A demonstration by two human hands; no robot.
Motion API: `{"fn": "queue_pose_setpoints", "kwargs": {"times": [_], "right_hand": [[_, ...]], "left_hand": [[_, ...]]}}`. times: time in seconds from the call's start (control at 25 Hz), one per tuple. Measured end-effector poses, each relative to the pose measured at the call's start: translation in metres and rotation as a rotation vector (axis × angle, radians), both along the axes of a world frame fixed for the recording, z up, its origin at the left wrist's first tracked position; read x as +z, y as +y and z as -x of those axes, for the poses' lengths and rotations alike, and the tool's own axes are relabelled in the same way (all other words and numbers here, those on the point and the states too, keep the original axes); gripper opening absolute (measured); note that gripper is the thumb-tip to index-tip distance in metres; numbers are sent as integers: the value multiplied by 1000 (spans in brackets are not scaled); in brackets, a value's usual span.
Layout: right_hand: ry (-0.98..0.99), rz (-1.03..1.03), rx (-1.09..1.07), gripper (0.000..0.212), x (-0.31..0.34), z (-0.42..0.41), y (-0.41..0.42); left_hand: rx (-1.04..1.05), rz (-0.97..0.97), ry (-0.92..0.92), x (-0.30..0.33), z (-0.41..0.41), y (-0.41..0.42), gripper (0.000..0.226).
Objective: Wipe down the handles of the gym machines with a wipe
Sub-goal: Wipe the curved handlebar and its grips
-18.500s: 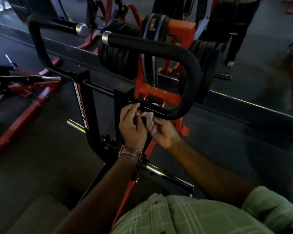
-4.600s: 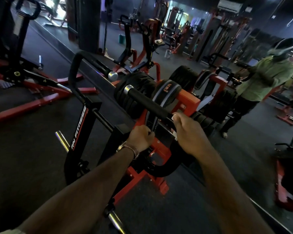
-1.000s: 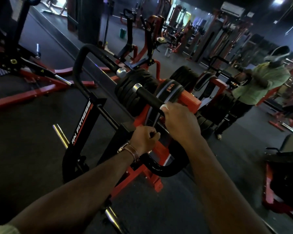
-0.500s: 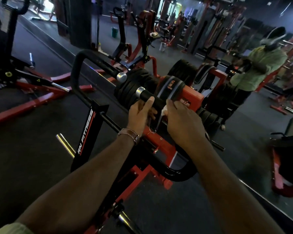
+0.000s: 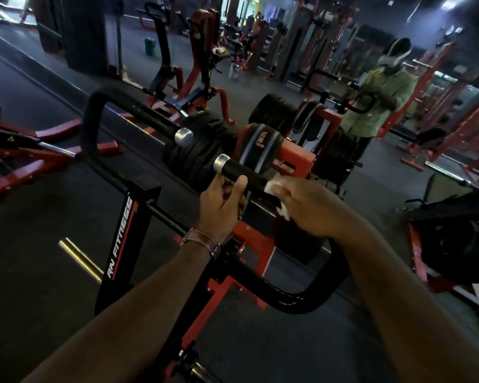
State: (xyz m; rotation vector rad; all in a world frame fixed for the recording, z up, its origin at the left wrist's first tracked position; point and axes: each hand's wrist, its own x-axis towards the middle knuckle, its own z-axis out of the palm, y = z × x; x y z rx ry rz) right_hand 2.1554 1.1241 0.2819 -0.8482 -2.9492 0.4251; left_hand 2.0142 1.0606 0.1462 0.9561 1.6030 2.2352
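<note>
Wiping the near handle (image 5: 244,175): right hand (image 5: 307,205) presses the wipe (image 5: 271,186) around the grip; left hand (image 5: 221,203) clasps its capped end; next, probably the far handle (image 5: 138,111).

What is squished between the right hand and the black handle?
In the head view, a white wipe lies between the right hand and the black handle.

Most of the white wipe (image 5: 271,186) is hidden under the right hand (image 5: 310,208), only two edges show. Right hand also covers the handle (image 5: 241,174) beneath it. Far mirror figure (image 5: 382,106) dim and blurred. Both forearms cut off at near edge.
</note>
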Motion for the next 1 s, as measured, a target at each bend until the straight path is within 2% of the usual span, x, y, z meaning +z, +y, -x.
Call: {"fn": "queue_pose_setpoints", "kwargs": {"times": [0.16, 0.28, 0.32, 0.4, 0.52, 0.6, 0.76, 0.88, 1.0], "right_hand": [[-64, 291, -65, 39, 17, -11, 7], [21, 586, -124, 42, 23, 22, 15], [37, 592, -131, 40, 21, 28, 14], [25, 383, -114, 40, 14, 27, 11], [-42, -194, -151, 35, -12, -2, -15], [-103, -573, -207, 49, -33, 1, -35], [-65, -773, -176, 68, -53, 40, -43], [-48, -849, -158, 61, -58, 7, -40], [-82, -877, -232, 67, -63, -1, -43]], "left_hand": [[-42, -36, -45, -1, 3, 1, 39], [-81, -50, -117, -1, 5, 3, 43], [-84, -50, -124, -1, 5, 3, 43], [-97, -44, -129, -1, 5, 2, 42], [-94, -71, -184, 0, 7, -1, 39], [-66, -63, -194, 0, 9, -2, 38], [-91, -82, -161, -3, 9, -4, 39], [-43, -31, -122, 0, 6, -5, 35], [6, -17, -100, -3, 9, -3, 35]]}}
